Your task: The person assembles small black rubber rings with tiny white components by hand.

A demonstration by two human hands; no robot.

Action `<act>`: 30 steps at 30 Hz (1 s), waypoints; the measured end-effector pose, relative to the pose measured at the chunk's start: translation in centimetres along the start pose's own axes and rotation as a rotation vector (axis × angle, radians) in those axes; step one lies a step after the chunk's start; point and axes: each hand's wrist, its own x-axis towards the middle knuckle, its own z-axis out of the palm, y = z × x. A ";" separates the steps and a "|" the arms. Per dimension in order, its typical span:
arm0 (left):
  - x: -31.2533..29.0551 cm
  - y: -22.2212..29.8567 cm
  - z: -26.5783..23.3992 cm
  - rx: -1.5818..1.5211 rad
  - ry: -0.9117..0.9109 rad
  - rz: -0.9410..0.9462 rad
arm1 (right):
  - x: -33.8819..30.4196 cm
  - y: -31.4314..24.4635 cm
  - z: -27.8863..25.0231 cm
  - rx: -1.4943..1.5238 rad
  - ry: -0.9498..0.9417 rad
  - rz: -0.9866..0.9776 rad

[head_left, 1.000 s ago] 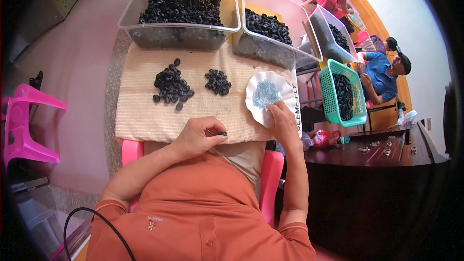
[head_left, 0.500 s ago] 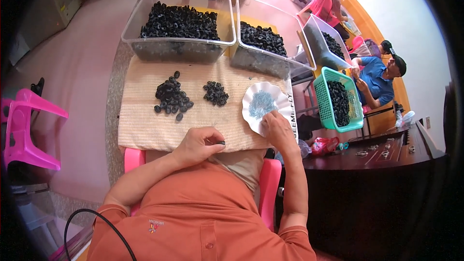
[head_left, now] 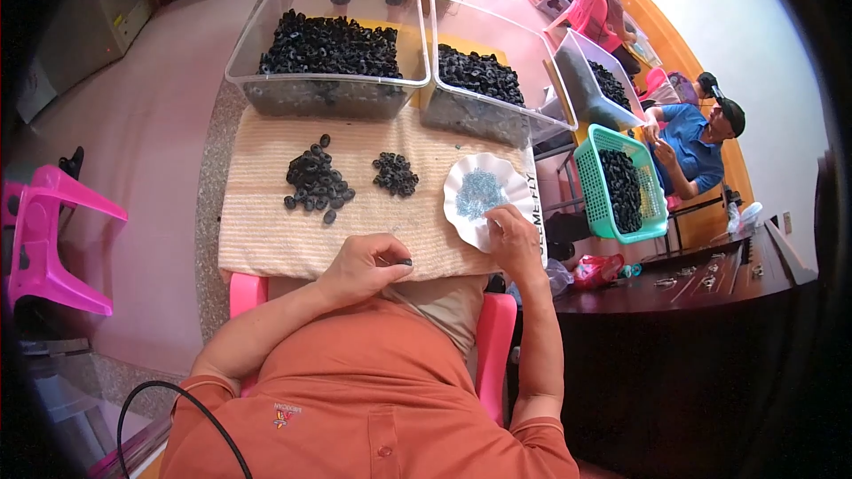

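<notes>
My left hand is closed in a pinch at the near edge of a cream ribbed towel. Between its thumb and fingertips a small black part sticks out. Over the near right of a white scalloped plate, my right hand has its fingers drawn together; anything in them is too small to make out. Tiny clear bluish pieces lie heaped in that plate. On the towel rest a loose pile of black oval parts and, right of it, a smaller cluster of black ring-like parts.
Two clear plastic bins, one larger and one smaller, hold black parts behind the towel. To the right stand another bin and a green basket of black parts. A person in blue sits beyond. A pink stool is at left.
My right hand's fingers have shifted slightly over the plate, their tips now drawn up a little from the bluish pieces. My left hand keeps its pinch in the same place.
</notes>
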 end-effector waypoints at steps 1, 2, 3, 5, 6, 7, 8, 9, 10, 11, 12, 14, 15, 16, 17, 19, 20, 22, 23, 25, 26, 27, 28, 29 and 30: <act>-0.1 -0.1 0.0 -0.008 -0.001 -0.007 | -0.1 0.1 0.0 0.002 0.002 0.000; -0.1 -0.2 0.1 -0.007 -0.002 -0.008 | -0.2 0.2 0.0 0.022 0.022 -0.013; -0.1 -0.2 0.1 0.005 0.002 -0.012 | -0.3 0.2 0.1 0.043 0.042 -0.026; -0.2 -0.6 0.2 0.015 0.004 -0.021 | -0.4 0.3 0.2 0.071 0.063 -0.042; -0.2 -0.8 0.2 0.021 0.008 -0.008 | -0.3 0.3 0.2 0.096 0.084 -0.061; -0.1 -0.9 0.2 0.025 0.012 0.005 | -0.3 0.3 0.2 0.097 0.082 -0.057; -0.1 -0.9 0.2 0.024 0.010 0.001 | -0.2 0.2 0.2 0.100 0.096 -0.064; -0.1 -0.9 0.2 0.017 0.013 -0.011 | -0.1 0.2 0.3 0.103 0.112 -0.069; 0.0 -0.8 0.1 0.009 0.016 -0.022 | -0.1 0.3 0.4 0.103 0.109 -0.066; 0.0 -0.8 0.1 0.007 0.013 -0.026 | -0.2 0.3 0.4 0.111 0.117 -0.063; 0.0 -0.8 0.1 0.003 0.009 -0.038 | -0.2 0.3 0.5 0.119 0.125 -0.060; 0.0 -0.8 0.1 -0.003 0.002 -0.054 | -0.2 0.5 0.7 0.134 0.138 -0.061; 0.0 -0.6 0.0 -0.006 0.004 -0.048 | -0.2 0.5 0.8 0.149 0.153 -0.066; 0.0 -0.6 0.0 -0.009 0.005 -0.041 | -0.2 0.5 0.9 0.149 0.151 -0.062; 0.1 -0.6 0.0 -0.010 0.003 -0.044 | -0.3 0.5 0.9 0.185 0.156 -0.038; 0.1 -0.8 0.1 -0.011 0.008 -0.040 | -0.3 0.5 0.8 0.221 0.159 -0.010; 0.1 -0.9 0.1 -0.012 0.007 -0.042 | -0.3 0.5 0.8 0.241 0.162 -0.021; 0.1 -1.3 0.1 -0.042 -0.002 -0.021 | -0.4 0.5 0.8 0.261 0.165 -0.031; 0.1 -1.4 0.1 -0.043 -0.003 -0.022 | -0.4 0.5 0.7 0.241 0.157 -0.028; 0.0 -1.6 0.2 -0.049 -0.004 -0.058 | -0.5 0.3 0.5 0.221 0.148 -0.024; 0.0 -1.6 0.2 -0.050 -0.004 -0.059 | -0.5 0.2 0.5 0.200 0.138 -0.026; 0.0 -1.6 0.2 -0.059 -0.004 -0.058 | -0.4 0.2 0.4 0.179 0.128 -0.028; 0.0 -1.7 0.2 -0.067 -0.003 -0.057 | -0.5 0.1 0.4 0.178 0.128 -0.027; 0.0 -1.7 0.2 -0.068 -0.004 -0.057 | -0.5 0.1 0.5 0.174 0.122 -0.024; 0.0 -1.7 0.2 -0.071 -0.005 -0.062 | -0.4 0.1 0.5 0.170 0.117 -0.021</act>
